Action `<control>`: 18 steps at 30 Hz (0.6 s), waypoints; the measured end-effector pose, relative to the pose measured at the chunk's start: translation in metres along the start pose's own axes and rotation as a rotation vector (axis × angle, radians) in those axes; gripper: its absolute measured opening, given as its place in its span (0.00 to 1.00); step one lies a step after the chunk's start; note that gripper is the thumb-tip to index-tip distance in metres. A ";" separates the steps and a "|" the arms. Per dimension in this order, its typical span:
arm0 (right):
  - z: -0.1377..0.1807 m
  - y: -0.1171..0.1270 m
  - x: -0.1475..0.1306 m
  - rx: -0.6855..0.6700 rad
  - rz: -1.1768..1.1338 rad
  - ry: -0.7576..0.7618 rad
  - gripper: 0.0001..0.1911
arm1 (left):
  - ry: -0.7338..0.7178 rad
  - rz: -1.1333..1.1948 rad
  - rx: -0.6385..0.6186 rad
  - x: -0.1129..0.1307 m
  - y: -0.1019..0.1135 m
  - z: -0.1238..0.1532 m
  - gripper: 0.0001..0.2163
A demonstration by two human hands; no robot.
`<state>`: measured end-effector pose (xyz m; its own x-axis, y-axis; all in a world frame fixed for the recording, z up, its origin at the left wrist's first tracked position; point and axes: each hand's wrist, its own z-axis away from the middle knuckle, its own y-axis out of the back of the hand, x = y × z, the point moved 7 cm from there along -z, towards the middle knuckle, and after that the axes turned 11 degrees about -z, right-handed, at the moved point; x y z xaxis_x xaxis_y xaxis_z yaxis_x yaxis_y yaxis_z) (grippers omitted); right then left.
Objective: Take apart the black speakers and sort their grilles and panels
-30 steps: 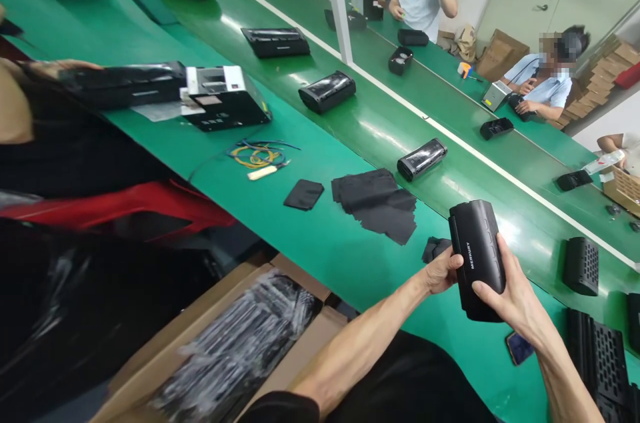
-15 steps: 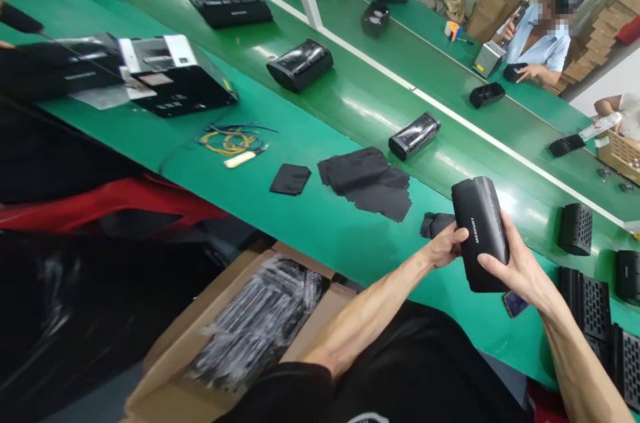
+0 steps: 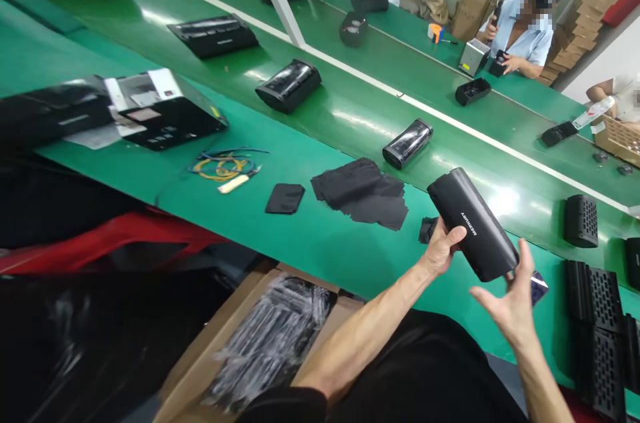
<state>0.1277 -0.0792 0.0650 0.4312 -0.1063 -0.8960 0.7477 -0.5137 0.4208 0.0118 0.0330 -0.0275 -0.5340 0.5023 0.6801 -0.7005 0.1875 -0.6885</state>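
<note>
A black speaker casing (image 3: 470, 223) with white MERKURY lettering is held tilted above the bench's near edge. My left hand (image 3: 441, 246) grips its left side, thumb across the front and the other fingers hidden behind. Close to the casing's lower right end is my right hand (image 3: 513, 303), thumb and fingers spread apart; I cannot tell whether its fingertips touch the casing. Beneath and beyond my left hand lie a small dark sheet (image 3: 427, 229) and a pile of black sheets (image 3: 363, 193). A phone (image 3: 539, 288) shows behind my right hand.
Grilled black casings (image 3: 603, 299) are stacked at right. Several casings, including one (image 3: 407, 143), lie along the green belt (image 3: 345, 109). Coiled cables (image 3: 225, 166) and a black-and-silver box (image 3: 167, 109) occupy the left bench. An open carton (image 3: 200, 349) stands below. Co-workers (image 3: 523, 36) sit across.
The casing has tilted over, its lower end swinging right. My right hand has come off its side and spread open below it, while my left hand keeps its grip. The view has shifted slightly.
</note>
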 end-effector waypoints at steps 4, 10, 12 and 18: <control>0.007 0.003 0.017 0.207 -0.067 -0.018 0.56 | 0.102 -0.099 -0.026 -0.007 0.006 -0.002 0.40; 0.005 0.042 0.032 0.039 -0.104 -0.063 0.53 | -0.072 -0.595 -0.260 0.081 0.030 -0.026 0.53; 0.004 0.051 0.028 -0.008 -0.087 -0.034 0.52 | -0.065 -0.685 -0.432 0.095 0.025 -0.027 0.49; -0.005 0.051 0.004 -0.091 -0.282 -0.031 0.65 | -0.039 -0.279 -0.281 0.057 0.016 -0.017 0.41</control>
<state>0.1700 -0.1011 0.0834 0.1856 0.0035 -0.9826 0.8786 -0.4483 0.1644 -0.0223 0.0788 -0.0042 -0.3632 0.3676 0.8561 -0.6670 0.5389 -0.5144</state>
